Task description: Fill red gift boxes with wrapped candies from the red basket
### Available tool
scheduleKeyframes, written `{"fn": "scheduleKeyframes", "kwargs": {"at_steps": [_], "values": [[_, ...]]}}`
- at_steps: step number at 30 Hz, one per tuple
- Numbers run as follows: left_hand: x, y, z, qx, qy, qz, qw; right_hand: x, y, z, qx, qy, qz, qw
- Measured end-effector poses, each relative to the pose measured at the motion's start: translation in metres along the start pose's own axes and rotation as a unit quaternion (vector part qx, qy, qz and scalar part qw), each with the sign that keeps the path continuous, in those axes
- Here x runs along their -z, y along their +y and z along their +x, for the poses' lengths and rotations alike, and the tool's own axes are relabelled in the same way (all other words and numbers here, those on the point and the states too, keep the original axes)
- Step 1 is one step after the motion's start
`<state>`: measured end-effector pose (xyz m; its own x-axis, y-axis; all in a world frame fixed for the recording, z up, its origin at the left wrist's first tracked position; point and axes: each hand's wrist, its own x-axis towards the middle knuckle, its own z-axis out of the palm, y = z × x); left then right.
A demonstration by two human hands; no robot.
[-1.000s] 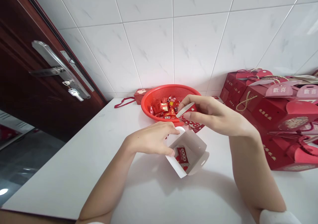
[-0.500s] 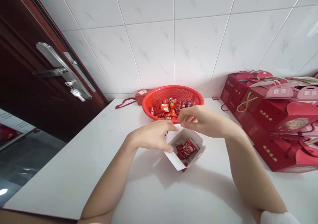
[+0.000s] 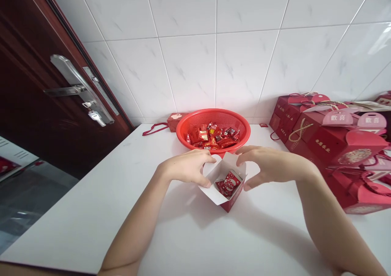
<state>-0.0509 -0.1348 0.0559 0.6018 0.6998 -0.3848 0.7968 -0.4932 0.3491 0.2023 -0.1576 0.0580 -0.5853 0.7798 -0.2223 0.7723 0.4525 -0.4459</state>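
A white table (image 3: pixel 91 210) runs back to a tiled wall (image 3: pixel 186 76), with a dark red door (image 3: pixel 30 104) off to the left. At the middle of the table, the left hand (image 3: pixel 187 166) has thumb and fingers bent around the left side of an open box (image 3: pixel 230 202), seeming to hold it there. The right hand (image 3: pixel 271 164) curves wide at the box's right side, its fingers near the rear flap; I cannot tell whether its thumb touches the card. The box sits between the hands with a corner toward the person, its white flaps spread and a patterned red packet (image 3: pixel 231 183) inside. For good steadying, a light grip seems best: the card looks thin, and a hard squeeze could buckle the walls. Keeping thumbs and fingers to the outer edges would leave the mouth open. Just behind the box is a red basket (image 3: pixel 182 133) of wrapped sweets (image 3: pixel 210 135); its closeness leaves little room for the rear flap and the right fingers. A small box (image 3: pixel 174 123) with a ribbon (image 3: pixel 154 129) lies behind the basket's left side. A stack of red gift boxes (image 3: pixel 324 143) takes up the right, perhaps limiting how far that forearm can swing out.
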Motion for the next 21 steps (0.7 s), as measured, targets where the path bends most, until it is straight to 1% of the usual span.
{"fn": "scheduleKeyframes", "kwargs": {"at_steps": [2, 5, 8, 11, 15, 18, 21], "values": [[-0.001, -0.001, 0.000, -0.009, 0.003, -0.003, 1.000, -0.009, 0.005, 0.003, -0.044, 0.023, -0.004, 0.999], [-0.002, -0.001, 0.000, -0.032, 0.006, -0.018, 0.999, -0.021, 0.007, 0.007, -0.068, 0.063, 0.008, 0.996], [-0.002, 0.000, -0.003, -0.035, 0.014, -0.029, 0.999, -0.025, 0.006, 0.008, -0.062, 0.082, 0.027, 0.994], [0.000, 0.001, -0.006, -0.034, 0.017, -0.027, 0.999, -0.025, 0.008, 0.007, -0.051, 0.102, 0.043, 0.993], [0.003, 0.002, -0.007, -0.051, 0.011, -0.030, 0.998, -0.023, 0.011, 0.006, -0.013, 0.106, 0.107, 0.988], [0.001, 0.002, -0.003, -0.059, 0.036, -0.036, 0.997, -0.022, 0.012, 0.005, -0.012, 0.107, 0.113, 0.988], [-0.004, 0.002, 0.002, -0.047, 0.057, -0.046, 0.996, -0.022, 0.011, 0.003, -0.008, 0.109, 0.105, 0.988]]}}
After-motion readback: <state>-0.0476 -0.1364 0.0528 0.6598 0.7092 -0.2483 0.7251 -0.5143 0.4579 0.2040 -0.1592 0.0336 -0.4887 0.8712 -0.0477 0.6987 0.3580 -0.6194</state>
